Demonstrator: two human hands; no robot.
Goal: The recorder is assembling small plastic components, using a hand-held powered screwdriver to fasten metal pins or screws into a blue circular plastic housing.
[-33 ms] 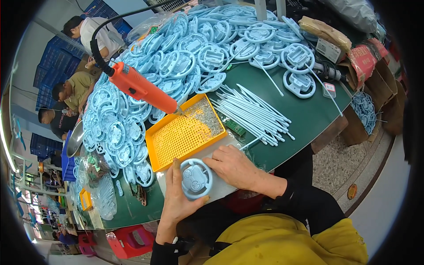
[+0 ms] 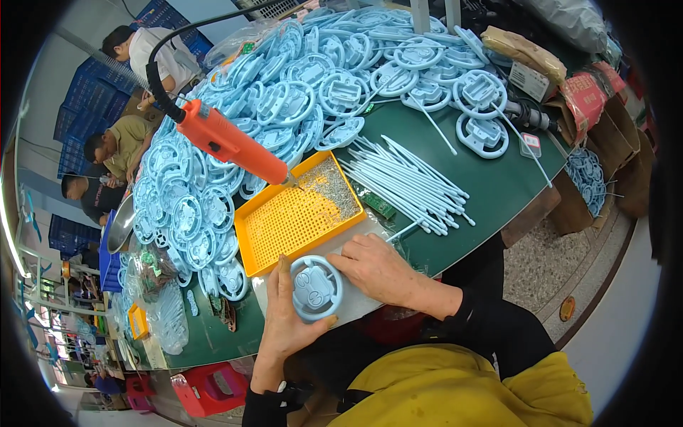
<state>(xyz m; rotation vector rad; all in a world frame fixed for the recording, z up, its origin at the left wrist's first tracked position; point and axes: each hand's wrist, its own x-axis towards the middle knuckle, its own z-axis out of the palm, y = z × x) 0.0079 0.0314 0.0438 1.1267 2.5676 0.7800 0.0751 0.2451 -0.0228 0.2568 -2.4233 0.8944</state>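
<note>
A light-blue round plastic casing, a ring with a raised moulded centre, is held face up above the front edge of the table. My left hand is closed around its left and lower rim, thumb below and fingers above. At the upper right rim, the fingertips of my right hand are pressed together, their grip partly hidden. A light-blue plastic stick passes beneath that hand and comes out on its far side; whether it joins the casing is hidden. A white sheet lies under both hands.
A yellow perforated tray of small screws stands just beyond my hands, with an orange electric screwdriver hanging over it. Loose sticks lie right of it. A large heap of blue casings covers the far and left table. Several people sit at left.
</note>
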